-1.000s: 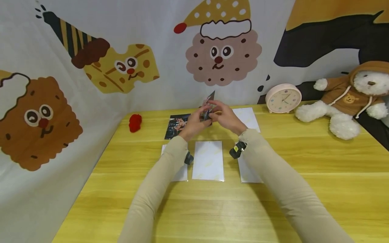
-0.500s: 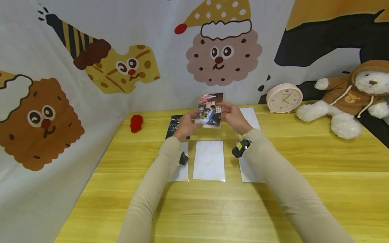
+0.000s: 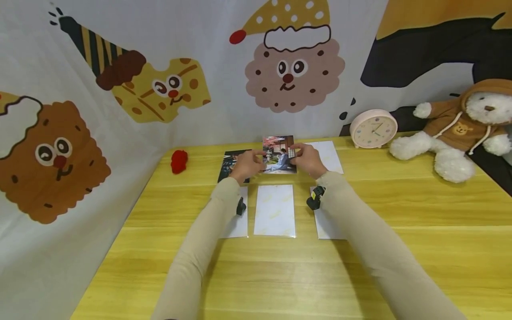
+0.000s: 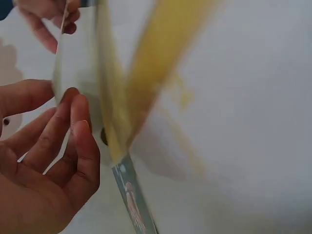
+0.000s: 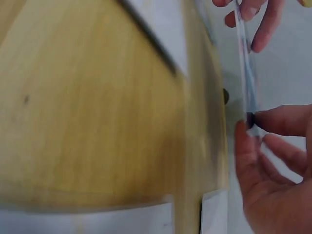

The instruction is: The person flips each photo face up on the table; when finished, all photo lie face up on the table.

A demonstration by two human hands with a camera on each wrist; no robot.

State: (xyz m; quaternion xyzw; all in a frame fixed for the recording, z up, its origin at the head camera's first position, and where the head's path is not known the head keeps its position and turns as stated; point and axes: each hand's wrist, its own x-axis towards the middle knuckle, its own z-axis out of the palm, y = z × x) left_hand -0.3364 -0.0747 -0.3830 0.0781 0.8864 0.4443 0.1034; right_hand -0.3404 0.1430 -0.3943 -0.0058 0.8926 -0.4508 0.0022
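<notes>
Photo (image 3: 278,154): at the far side of the worktop (image 3: 256,275), picture side towards the person, to the right of the dark photo (image 3: 229,166); whether its lower edge touches the worktop I cannot tell.
Left grip (image 3: 247,165): thumb and fingers pinch one side edge of the photo.
Right grip (image 3: 307,159): thumb and fingers pinch the opposite side edge.
Weight: very light, I judge; fingertips alone should carry it.
Stiffness: likely springy, thin card; squeezed from both sides it could bow, and a hard push could crease it.
Surface: it looks glossy, so it may slip and take fingerprints; pressing on the picture face is best avoided.
Where to hold: the two side edges, about midway up, with light, even pressure, as both hands have it.
Containers: I see no box, tray or bag; the middle card (image 3: 274,210) seems to have a see-through rim, perhaps a thin plastic pocket with the card inside. Whether the photo has one is unclear.
Other cards: left card (image 3: 238,224) and right card (image 3: 326,224) flank the middle card, each partly hidden by an arm; rear card (image 3: 330,155) lies beyond the right wrist.
</notes>
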